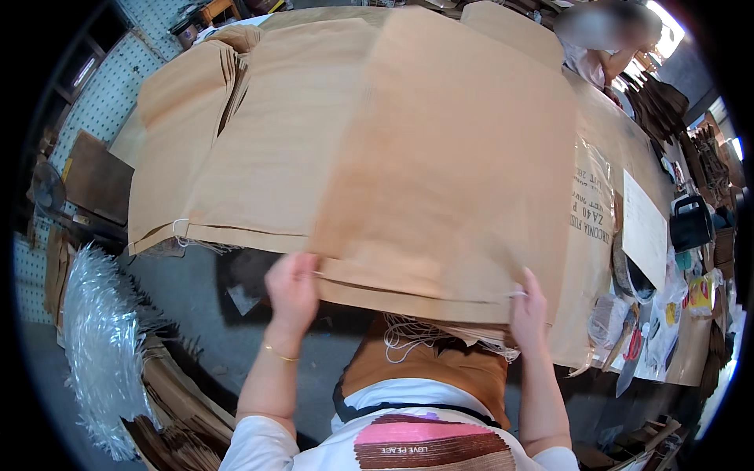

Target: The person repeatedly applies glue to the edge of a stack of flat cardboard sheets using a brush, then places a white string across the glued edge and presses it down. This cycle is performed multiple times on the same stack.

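Paper spreads over the centre of our view: one large brown sheet (463, 173) reaches up to twelve o'clock, with a folded band along its lower edge toward six. Our left hand (294, 282), at about seven o'clock, is curled tight and pinches that sheet by its lower left corner. Our right hand (531, 310), at about four o'clock, is slightly blurred beside the lower right end of the band, its fingers pointing up; we cannot tell whether it grips the paper or only touches it. Pale strings (408, 337) dangle below the band, just beyond six o'clock.

Toward ten o'clock we see more brown paper, a wide stack (290, 125) nearest the sheet and a fanned pile (181, 141) past it, with a white cord loop (181, 226) at their lower edge. At eight o'clock stands a shaggy bundle of clear plastic strips (102, 337). Around three o'clock lie a white board (644, 228) and, farther out, a dark mug (691, 224); at four, a red-handled tool (632, 344). Near one o'clock, another person (609, 67) leans by the paper.
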Motion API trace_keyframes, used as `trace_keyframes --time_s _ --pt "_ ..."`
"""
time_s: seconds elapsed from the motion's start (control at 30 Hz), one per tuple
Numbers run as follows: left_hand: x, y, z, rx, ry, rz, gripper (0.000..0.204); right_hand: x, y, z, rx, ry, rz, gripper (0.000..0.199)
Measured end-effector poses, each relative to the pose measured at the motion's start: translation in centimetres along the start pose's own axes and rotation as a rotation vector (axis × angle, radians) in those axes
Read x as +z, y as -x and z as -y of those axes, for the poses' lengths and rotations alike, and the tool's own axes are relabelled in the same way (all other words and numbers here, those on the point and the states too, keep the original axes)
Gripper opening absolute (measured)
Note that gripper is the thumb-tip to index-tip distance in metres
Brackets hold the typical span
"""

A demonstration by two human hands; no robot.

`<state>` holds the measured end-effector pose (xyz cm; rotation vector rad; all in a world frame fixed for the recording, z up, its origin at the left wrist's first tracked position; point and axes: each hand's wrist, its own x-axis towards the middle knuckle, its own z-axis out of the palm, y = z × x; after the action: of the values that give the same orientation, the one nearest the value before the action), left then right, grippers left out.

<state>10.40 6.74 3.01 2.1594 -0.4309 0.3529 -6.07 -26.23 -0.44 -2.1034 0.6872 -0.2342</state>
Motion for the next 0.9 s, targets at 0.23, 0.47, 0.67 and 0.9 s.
trace_keyframes --time_s 0.23,0.47,0.67,0.9 --pt "-13.4 -8.3 12.5 -0.041 -0.700 -0.411 0.032 16.1 -5.8 11.6 -0.408 -0.507 0.401 0.047" --pt "-12.6 -14.0 12.3 0.178 -1.313 -0.410 0.029 19.0 -3.3 13.8 -0.191 -0.277 0.616 0.059" --pt "4.5 0.8 -4.2 0.477 -0.056 0.522 0.033 5.3 5.9 3.9 -0.223 -0.135 0.670 0.026" --pt "11.8 4.0 -7.7 0.538 -0.259 0.672 0.032 -5.2 9.0 -3.9 0.122 -0.113 0.099 0.019"
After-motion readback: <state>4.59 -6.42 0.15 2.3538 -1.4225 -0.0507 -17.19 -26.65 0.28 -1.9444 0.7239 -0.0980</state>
